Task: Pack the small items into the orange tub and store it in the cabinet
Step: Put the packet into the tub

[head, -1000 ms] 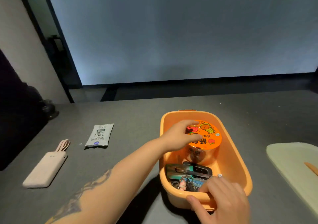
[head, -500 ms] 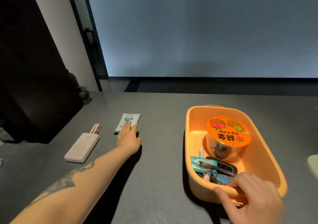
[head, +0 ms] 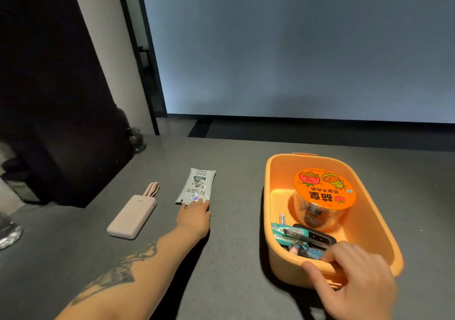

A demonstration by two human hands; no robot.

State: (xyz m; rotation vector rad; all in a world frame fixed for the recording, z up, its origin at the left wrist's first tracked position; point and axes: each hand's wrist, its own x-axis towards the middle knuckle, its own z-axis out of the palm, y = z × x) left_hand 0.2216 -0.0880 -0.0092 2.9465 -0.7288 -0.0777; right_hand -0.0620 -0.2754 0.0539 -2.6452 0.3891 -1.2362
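The orange tub (head: 364, 211) stands on the grey table at right. Inside it are an instant noodle cup (head: 324, 195) with an orange lid and, at the near end, a black device (head: 317, 236), a battery and several small packets. My right hand (head: 354, 278) grips the tub's near rim, thumb outside and fingers inside. My left hand (head: 194, 215) reaches left, its fingertips touching the near end of a flat white snack packet (head: 197, 184) that lies on the table. A pink power bank (head: 133, 217) with a looped cable lies left of the packet.
A dark cabinet or wall block (head: 56, 98) rises at the left, with a small metal pot (head: 136, 138) at its foot. Crumpled foil (head: 8, 233) lies at the far left edge. A pale wall stands beyond the table's far edge.
My left hand has left the noodle cup in the tub and moved left to the white packet, now touching its near end. My right hand has stayed on the tub's rim.
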